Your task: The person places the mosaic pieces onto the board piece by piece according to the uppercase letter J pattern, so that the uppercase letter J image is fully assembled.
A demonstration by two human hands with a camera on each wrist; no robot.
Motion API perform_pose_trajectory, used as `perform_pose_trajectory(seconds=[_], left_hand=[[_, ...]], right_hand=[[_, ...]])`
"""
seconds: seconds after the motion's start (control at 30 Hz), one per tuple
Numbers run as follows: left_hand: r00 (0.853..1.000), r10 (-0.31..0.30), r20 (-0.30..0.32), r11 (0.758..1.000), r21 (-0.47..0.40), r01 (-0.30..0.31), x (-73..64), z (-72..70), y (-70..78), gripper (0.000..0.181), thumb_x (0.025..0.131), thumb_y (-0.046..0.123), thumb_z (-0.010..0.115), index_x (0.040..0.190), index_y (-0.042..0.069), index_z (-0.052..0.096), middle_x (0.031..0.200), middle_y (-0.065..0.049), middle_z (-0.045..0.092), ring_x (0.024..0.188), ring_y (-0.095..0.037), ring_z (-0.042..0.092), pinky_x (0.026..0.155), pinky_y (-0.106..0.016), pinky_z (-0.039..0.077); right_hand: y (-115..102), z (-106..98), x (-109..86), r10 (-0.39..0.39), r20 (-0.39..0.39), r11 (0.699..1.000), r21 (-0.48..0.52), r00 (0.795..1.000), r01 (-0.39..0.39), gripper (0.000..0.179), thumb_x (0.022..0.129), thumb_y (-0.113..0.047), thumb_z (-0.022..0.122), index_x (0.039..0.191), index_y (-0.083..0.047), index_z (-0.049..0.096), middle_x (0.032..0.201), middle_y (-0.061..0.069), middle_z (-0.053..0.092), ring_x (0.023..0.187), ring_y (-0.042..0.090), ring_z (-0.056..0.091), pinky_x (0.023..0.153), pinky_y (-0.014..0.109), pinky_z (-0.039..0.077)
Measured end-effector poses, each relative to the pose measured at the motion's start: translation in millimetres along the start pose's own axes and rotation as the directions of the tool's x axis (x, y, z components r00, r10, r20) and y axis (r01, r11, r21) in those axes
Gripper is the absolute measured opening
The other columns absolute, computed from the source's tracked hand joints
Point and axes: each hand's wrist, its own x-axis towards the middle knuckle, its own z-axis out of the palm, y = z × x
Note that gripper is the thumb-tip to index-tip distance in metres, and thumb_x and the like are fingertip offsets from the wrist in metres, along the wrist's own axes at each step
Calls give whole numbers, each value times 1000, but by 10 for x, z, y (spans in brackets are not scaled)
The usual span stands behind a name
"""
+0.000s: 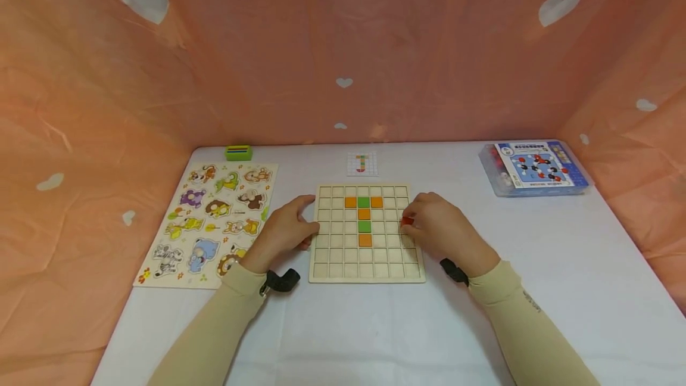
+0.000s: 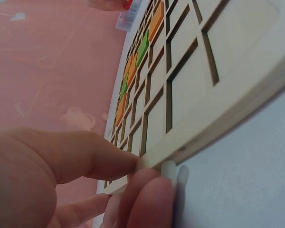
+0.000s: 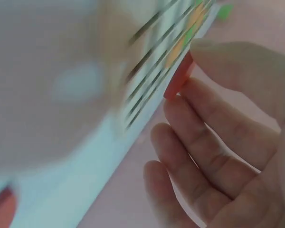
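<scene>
A wooden grid board (image 1: 328, 258) lies on the white table. In it sit orange tiles (image 1: 365, 240) and green tiles (image 1: 364, 227), forming a short row with a column below its middle. My left hand (image 1: 284, 230) holds the board's left edge; the left wrist view shows the thumb on the rim and curled fingers against the side. Over the board's right side, my right hand (image 1: 442, 225) pinches a red tile (image 3: 179, 78) between thumb and fingertips. In the right wrist view the other fingers are loosely bent. A small card (image 1: 362, 164) with a coloured grid pattern lies behind the board.
An animal puzzle board (image 1: 211, 228) lies at the left, partly behind my left forearm. A small green box (image 1: 238, 153) stands beyond it. A plastic case (image 1: 536, 168) with a molecule picture sits at the back right. Orange-pink cloth (image 1: 343, 46) hangs around the table.
</scene>
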Motion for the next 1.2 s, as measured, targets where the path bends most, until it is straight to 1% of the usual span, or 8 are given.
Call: perform_pose_trajectory(seconds=[0.1,0.23,0.4,0.57,0.8,1.0,1.2], left_hand=[[1000,3,1,1000,1,-3,4,2,-2,73,98,17,73,165,18,44,74,-6,69,60,-15,66,61,-28,53],[1000,6,1,1000,-2,-6,10,6,-1,73,97,18,73,164,18,44,75,-6,70,60,-15,66,61,-27,54],[1000,5,6,1000,2,-5,18,5,2,74,97,19,74,164,18,44,75,-6,70,60,-15,67,61,-28,54],[1000,-5,5,1000,-1,5,9,-2,5,73,97,18,73,165,18,44,75,-6,70,61,-15,67,61,-27,54],[1000,-3,6,1000,-9,3,-5,-8,11,73,98,18,73,165,19,44,74,-6,70,60,-16,66,61,-28,53],[1000,-4,3,1000,5,4,-7,-7,6,72,98,18,73,164,19,44,73,-5,69,60,-16,66,62,-28,53],[1000,-1,3,1000,-3,1,-9,-8,7,73,98,18,73,165,18,44,74,-6,70,61,-16,66,61,-28,53]], right_hand=[[-190,63,17,-65,-10,998,16,998,65,16,91,-20,87,99,-7,82,98,3,72,95,22,64,83,39,60],[-377,153,15,-133,-16,991,31,991,134,12,90,-19,87,96,-9,83,95,0,70,95,19,64,81,35,60],[-512,237,-14,-175,4,984,37,985,175,8,91,-19,86,96,-13,83,93,-4,69,92,15,61,80,31,57],[-575,296,-19,-205,2,978,39,979,205,5,89,-15,84,94,-15,83,90,-5,67,88,15,59,76,30,54],[-620,360,-17,-245,-6,969,5,969,245,5,89,-13,83,93,-15,82,90,-4,69,87,17,61,76,30,55],[-659,375,-18,-264,-3,965,5,965,264,7,87,-8,83,88,-14,80,86,-4,67,83,16,57,76,29,53],[-664,385,-17,-283,-14,959,-33,959,282,7,86,-8,83,86,-14,79,83,-5,64,81,16,55,76,29,52]])
